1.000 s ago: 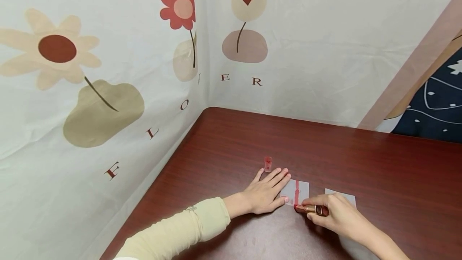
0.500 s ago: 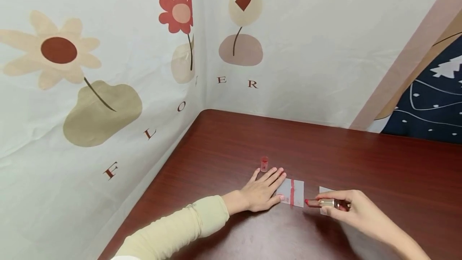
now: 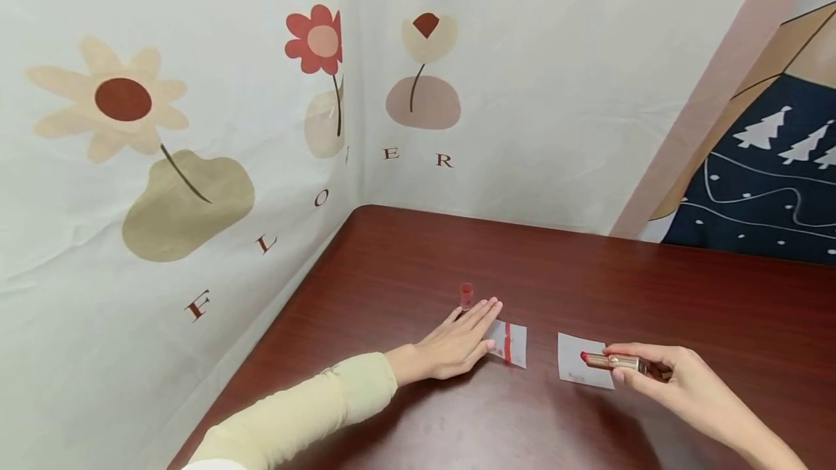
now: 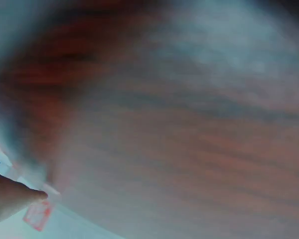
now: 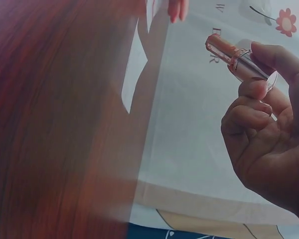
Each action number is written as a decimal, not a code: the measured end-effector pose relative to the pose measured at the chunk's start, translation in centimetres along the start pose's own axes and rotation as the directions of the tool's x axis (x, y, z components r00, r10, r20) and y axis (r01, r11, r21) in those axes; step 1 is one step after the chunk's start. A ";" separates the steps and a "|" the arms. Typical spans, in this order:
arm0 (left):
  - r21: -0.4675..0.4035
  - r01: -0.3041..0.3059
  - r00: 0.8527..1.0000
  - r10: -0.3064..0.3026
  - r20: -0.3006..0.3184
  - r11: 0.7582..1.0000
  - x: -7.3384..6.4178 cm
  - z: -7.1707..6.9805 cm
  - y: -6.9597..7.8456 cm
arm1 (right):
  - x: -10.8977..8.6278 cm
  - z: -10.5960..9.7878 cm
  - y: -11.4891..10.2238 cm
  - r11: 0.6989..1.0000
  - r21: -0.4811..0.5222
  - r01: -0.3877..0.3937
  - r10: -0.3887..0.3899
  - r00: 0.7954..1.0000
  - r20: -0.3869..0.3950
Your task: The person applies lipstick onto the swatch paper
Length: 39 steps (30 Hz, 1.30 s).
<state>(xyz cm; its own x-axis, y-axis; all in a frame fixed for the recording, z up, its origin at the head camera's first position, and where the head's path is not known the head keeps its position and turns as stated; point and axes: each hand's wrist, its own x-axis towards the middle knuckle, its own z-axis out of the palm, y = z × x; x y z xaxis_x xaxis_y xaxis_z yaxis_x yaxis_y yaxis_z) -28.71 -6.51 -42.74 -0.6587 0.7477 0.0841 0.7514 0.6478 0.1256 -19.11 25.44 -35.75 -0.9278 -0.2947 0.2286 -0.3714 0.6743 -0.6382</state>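
Observation:
My left hand (image 3: 457, 339) lies flat on the dark wood table (image 3: 627, 289), fingers straight, pressing the left edge of a small white paper slip (image 3: 511, 342) that carries a red lipstick stripe. My right hand (image 3: 660, 376) pinches a gold lipstick tube (image 3: 610, 362), its red tip pointing left over a second white slip (image 3: 578, 370). In the right wrist view the lipstick tube (image 5: 236, 59) sits between thumb and curled fingers. A small red cap (image 3: 466, 295) stands upright just beyond my left fingertips. The left wrist view is blurred, showing only table grain and a fingertip (image 4: 20, 196).
A white floral cloth backdrop (image 3: 196, 129) with the letters FLOWER walls the table's left and far sides. A navy fabric with white trees (image 3: 771, 165) hangs at the far right. Bare table surface stretches behind and to the right of the slips.
My right hand lifted the lipstick off the striped slip and carried it rightward over the second slip. My left hand stayed pressing the striped slip.

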 end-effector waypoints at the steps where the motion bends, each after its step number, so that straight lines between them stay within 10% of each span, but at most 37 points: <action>1: 0.021 -0.014 1.000 0.014 -0.015 1.000 0.1 -0.1 0.1 | -0.1 -0.1 0.1 1.000 -0.003 -0.012 0.012 1.000 -0.004; 8: 0.275 -0.088 0.983 0.128 -0.130 0.957 0.6 -1.2 1.0 | -0.7 -0.5 0.7 1.000 0.004 0.031 -0.031 0.999 -0.011; 14: 0.177 -0.160 0.953 0.199 -0.227 0.971 2.7 -2.1 3.3 | -0.4 -0.8 1.2 0.998 -0.030 0.047 -0.049 0.997 -0.060; 24: 0.095 -0.049 0.994 0.058 -0.092 0.994 7.4 -0.3 7.7 | 1.3 -0.2 2.7 0.995 -0.103 0.011 -0.016 0.999 -0.040; 39: 0.212 -0.021 0.996 0.001 0.091 0.977 7.2 0.5 7.6 | 2.5 0.2 3.6 0.993 -0.115 0.004 -0.006 1.000 -0.010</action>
<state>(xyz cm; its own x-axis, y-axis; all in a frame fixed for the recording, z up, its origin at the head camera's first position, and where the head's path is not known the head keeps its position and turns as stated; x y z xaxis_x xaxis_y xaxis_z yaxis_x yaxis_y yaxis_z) -27.72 3.91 -41.71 -0.6515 0.7586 -0.0059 0.7560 0.6485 -0.0884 -22.79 27.02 -37.63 -0.9261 -0.2914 0.2397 -0.3769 0.7465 -0.5484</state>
